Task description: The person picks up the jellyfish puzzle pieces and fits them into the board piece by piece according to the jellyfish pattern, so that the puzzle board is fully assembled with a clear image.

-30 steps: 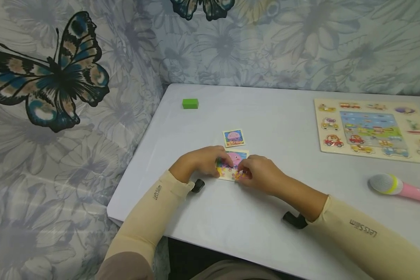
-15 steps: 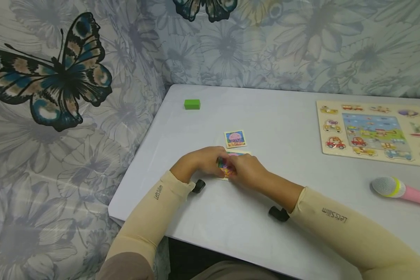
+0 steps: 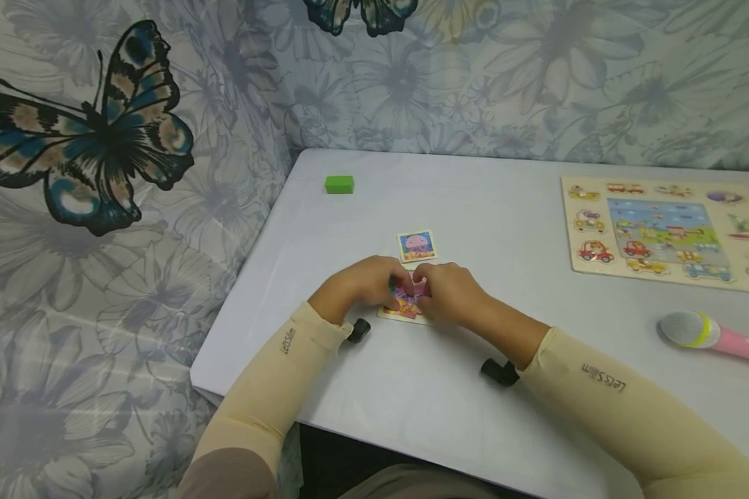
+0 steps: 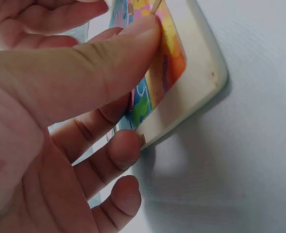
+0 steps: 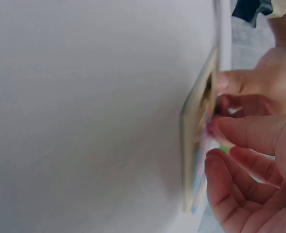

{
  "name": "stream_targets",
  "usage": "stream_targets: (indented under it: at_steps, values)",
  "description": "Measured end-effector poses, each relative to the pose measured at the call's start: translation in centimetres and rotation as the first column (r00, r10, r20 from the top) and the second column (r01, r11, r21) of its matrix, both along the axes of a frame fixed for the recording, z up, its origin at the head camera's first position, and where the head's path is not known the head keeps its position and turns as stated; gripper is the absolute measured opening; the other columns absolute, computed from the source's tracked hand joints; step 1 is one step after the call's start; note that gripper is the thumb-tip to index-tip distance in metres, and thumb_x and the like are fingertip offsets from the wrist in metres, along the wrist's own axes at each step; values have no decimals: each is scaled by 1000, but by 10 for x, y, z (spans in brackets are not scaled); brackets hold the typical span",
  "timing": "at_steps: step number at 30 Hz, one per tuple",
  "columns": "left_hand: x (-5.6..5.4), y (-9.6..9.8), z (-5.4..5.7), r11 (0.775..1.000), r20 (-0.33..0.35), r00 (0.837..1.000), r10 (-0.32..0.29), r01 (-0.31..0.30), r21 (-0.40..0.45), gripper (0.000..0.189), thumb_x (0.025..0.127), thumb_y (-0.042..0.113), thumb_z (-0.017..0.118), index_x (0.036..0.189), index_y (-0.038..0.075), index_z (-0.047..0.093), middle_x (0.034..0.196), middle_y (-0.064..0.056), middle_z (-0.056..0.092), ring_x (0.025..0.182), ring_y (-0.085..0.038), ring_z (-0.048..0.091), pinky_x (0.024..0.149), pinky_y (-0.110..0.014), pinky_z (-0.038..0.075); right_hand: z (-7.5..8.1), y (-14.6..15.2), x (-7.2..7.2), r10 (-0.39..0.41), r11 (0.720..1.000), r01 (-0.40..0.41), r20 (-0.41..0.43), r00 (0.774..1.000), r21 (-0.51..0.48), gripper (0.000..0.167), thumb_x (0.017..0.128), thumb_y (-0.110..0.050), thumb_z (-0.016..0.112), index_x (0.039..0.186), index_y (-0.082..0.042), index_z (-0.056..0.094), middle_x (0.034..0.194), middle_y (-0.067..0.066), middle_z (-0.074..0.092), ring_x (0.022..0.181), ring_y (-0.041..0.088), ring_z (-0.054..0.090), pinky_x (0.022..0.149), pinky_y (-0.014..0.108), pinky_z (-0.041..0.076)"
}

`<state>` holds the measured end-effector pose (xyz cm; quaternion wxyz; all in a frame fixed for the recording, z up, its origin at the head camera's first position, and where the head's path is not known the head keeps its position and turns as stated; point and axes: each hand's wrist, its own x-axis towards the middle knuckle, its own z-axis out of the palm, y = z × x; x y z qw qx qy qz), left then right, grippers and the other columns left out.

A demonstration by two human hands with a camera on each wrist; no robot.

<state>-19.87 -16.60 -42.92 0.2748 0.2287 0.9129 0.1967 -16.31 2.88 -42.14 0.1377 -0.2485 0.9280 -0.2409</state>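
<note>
A small wooden jigsaw board (image 3: 401, 316) with a pink cartoon sea-animal picture lies on the table, both hands over it. My left hand (image 3: 374, 283) has its thumb and forefinger around a jigsaw piece (image 3: 406, 303); its thumb tip meets a raised wooden edge in the left wrist view, its other fingers loosely bent beside the board. From the right, my right hand (image 3: 454, 294) reaches to the picture, thumb and forefinger apart at its surface. A pink octopus picture square (image 3: 417, 246) lies just beyond the board. The hands cover much of the board.
A green block (image 3: 340, 184) stands at the far left of the white table (image 3: 487, 208). To the right are a larger vehicle puzzle board (image 3: 577, 267) and a pink toy microphone (image 3: 739, 345). The patterned wall borders the table's left and back.
My right hand moved left over the board, then drew slightly apart from the left hand. My left hand shifted a little right. The board's lower part shows more now.
</note>
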Motion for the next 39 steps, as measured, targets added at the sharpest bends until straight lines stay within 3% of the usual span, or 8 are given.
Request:
stream_targets:
  at_steps: [5, 14, 27, 33, 39]
  values:
    - [-2, 0, 0, 1000, 17, 1000, -1, 1, 16, 29, 78, 12, 89, 98, 31, 77, 120, 6, 64, 113, -14, 55, 106, -33, 43, -6, 5, -7, -1, 999, 0, 22, 1000, 35, 30, 85, -15, 78, 112, -4, 68, 83, 3, 67, 77, 20, 59, 69, 32, 50]
    - [-2, 1, 2, 1000, 24, 1000, 9, -9, 18, 27, 79, 13, 88, 97, 30, 77, 122, 6, 64, 116, -15, 54, 108, -34, 42, -7, 6, -11, -14, 1000, 13, 72, 997, 13, 44, 81, -23, 87, 115, -4, 66, 84, 4, 65, 76, 20, 58, 67, 31, 48]
    - [-4, 6, 1, 1000, 8, 1000, 21, -21, 2, 26, 76, 13, 91, 95, 28, 79, 106, 8, 66, 103, -14, 56, 96, -31, 46, -10, 6, -26, -62, 998, 58, 202, 977, 26, 45, 75, -24, 92, 108, -8, 65, 80, 3, 62, 72, 18, 55, 64, 29, 45]
    - [-1, 6, 0, 1000, 15, 1000, 26, -26, -5, 27, 79, 11, 89, 96, 28, 77, 110, 6, 64, 105, -15, 55, 97, -32, 46, -9, 15, -20, -61, 998, 60, 178, 982, 10, 40, 82, -26, 85, 112, -8, 65, 84, 3, 63, 74, 18, 56, 66, 30, 45]
    - [9, 4, -1, 999, -25, 999, -20, 20, -28, 26, 86, 14, 82, 104, 29, 73, 115, 6, 59, 108, -15, 53, 101, -32, 44, 5, 59, -5, -115, 993, 108, 159, 981, 54, 33, 90, -26, 78, 115, -8, 68, 94, 6, 68, 82, 22, 59, 70, 34, 50]
